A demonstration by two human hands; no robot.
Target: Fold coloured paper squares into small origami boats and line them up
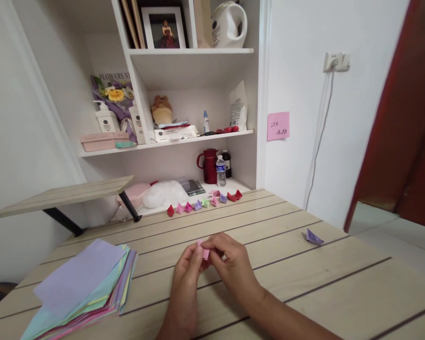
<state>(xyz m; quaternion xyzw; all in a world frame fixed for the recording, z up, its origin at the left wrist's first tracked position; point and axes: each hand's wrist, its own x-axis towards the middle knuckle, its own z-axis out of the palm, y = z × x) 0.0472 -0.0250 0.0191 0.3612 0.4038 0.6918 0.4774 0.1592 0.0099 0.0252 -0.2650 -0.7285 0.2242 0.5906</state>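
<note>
Between my two hands, above the middle of the wooden table (156, 278), is a small folded piece of pink paper (206, 254). My left hand (188, 269) is closed on its left side, thumb along the front. From the right, my right hand (230, 259) pinches the same paper with thumb and forefinger. The fingers hide much of it, so its full shape cannot be made out. A purple paper boat (314, 237) rests alone on the table to the right. Left of my hands lies a fanned stack of coloured paper sheets (81, 278), a purple one on top.
Several small paper boats (197, 205) stand in a row along the table's far edge. Behind them, the white shelf (191, 52) holds a red jug (210, 166) and a water bottle (221, 171). A raised wooden stand (63, 191) occupies the back left.
</note>
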